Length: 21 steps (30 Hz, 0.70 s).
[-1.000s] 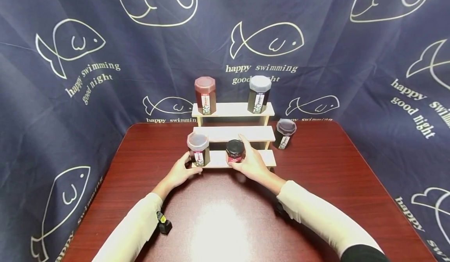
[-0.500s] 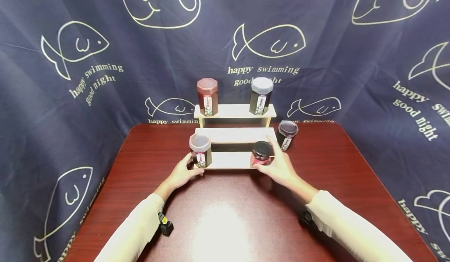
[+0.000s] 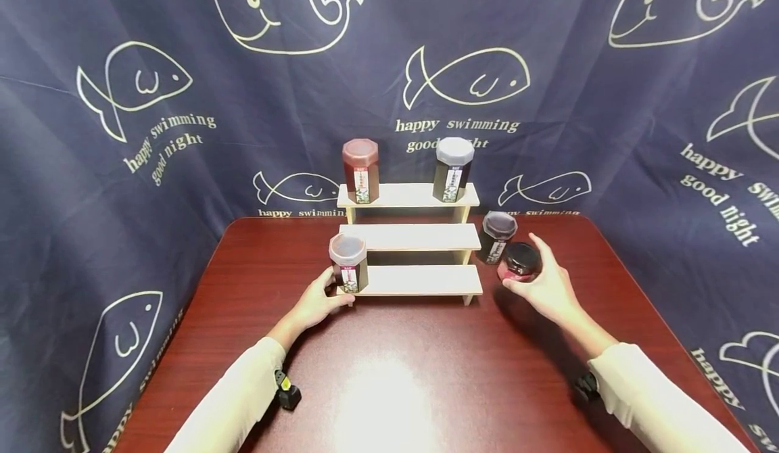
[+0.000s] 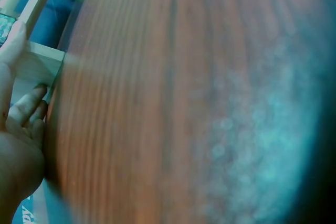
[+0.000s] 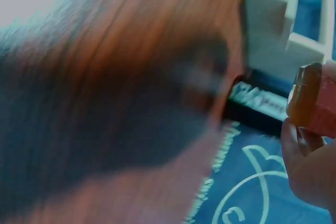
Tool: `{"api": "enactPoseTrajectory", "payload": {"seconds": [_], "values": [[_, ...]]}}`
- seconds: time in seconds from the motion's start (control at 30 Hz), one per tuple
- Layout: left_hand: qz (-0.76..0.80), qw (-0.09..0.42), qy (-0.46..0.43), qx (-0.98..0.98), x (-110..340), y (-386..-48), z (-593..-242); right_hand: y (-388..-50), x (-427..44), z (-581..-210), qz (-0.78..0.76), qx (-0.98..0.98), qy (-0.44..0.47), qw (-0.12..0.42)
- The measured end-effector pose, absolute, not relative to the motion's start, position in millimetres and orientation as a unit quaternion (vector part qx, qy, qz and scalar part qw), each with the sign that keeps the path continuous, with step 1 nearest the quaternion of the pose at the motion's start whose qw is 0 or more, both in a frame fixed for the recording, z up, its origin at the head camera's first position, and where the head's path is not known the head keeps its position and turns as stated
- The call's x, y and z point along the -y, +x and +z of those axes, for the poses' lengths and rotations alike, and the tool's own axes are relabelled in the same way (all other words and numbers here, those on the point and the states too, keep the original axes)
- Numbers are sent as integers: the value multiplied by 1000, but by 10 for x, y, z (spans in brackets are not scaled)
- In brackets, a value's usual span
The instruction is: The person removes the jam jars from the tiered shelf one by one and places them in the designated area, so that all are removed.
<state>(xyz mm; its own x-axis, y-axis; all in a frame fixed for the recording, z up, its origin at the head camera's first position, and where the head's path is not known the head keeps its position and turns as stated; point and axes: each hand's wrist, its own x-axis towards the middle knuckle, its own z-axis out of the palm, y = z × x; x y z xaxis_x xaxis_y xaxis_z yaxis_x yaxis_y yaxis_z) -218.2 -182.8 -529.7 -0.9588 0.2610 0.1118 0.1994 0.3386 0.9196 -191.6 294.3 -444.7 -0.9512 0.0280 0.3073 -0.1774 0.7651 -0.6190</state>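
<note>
My right hand [image 3: 552,292] pinches a small glass jar [image 3: 518,264] with a black lid and red label, held off the table to the right of a three-step wooden shelf [image 3: 420,280]. In the right wrist view the jar [image 5: 310,100] looks amber and is cut off by the frame edge. My left hand [image 3: 313,302] grips the left end of the shelf's lowest step, thumb at the front, other fingers along the side. Beside its fingers, a tall jar [image 3: 349,264] with a pale octagonal lid stands on that step.
On the top step are a reddish jar [image 3: 361,172] at left and a dark jar with a whitish lid [image 3: 453,172] at right. Another dark jar [image 3: 496,240] stands on the table [image 3: 487,385], right of the shelf. A printed curtain [image 3: 304,115] hangs behind.
My right hand has carried the small jar rightward, from the middle of the lowest step to beyond the shelf's right end. The left hand has kept its place.
</note>
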Motion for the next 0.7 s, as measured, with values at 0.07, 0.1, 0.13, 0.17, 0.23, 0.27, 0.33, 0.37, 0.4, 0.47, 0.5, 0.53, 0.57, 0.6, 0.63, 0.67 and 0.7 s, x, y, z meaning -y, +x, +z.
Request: {"api": "enactPoseTrajectory", "payload": {"seconds": [0.07,0.1,0.13,0.17,0.23,0.27,0.33,0.37,0.4,0.47,0.5,0.53,0.57,0.6,0.63,0.67,0.7], "values": [[555,24,143,-819,1838,-2180,-5297,-1959,-3015,-4507,340,929,28,145],[555,23,143,-819,1840,-2180,-5296,-1981,-3043,-4538,340,929,24,143],[555,21,145,-819,1840,-2180,-5293,-2000,-3066,-4567,340,930,19,141],[554,21,147,-819,1840,-2180,-5290,-2018,-3084,-4593,340,930,16,139],[551,18,148,-821,1840,-2179,-5286,-2051,-3111,-4641,338,931,10,136],[550,18,148,-822,1839,-2179,-5284,-2063,-3121,-4662,339,931,7,134],[547,18,149,-823,1839,-2179,-5285,-2085,-3134,-4697,339,932,2,129],[545,18,149,-825,1838,-2178,-5284,-2094,-3137,-4711,339,932,0,126],[544,18,149,-825,1838,-2177,-5283,-2104,-3140,-4726,340,932,-1,124],[543,19,148,-826,1833,-2174,-5283,-2114,-3145,-4759,342,932,-2,120],[543,21,148,-826,1832,-2174,-5282,-2120,-3146,-4775,342,932,-1,118],[542,22,147,-827,1831,-2175,-5283,-2127,-3148,-4790,342,932,-1,117],[542,23,145,-827,1831,-2175,-5280,-2133,-3147,-4801,343,932,0,115],[542,24,144,-827,1832,-2177,-5280,-2140,-3143,-4811,344,932,1,113],[541,25,142,-828,1834,-2179,-5279,-2147,-3138,-4818,345,932,2,111],[539,25,141,-830,1836,-2183,-5279,-2153,-3132,-4824,346,932,3,110],[538,25,141,-831,1838,-2186,-5279,-2160,-3126,-4829,347,932,3,109]]}}
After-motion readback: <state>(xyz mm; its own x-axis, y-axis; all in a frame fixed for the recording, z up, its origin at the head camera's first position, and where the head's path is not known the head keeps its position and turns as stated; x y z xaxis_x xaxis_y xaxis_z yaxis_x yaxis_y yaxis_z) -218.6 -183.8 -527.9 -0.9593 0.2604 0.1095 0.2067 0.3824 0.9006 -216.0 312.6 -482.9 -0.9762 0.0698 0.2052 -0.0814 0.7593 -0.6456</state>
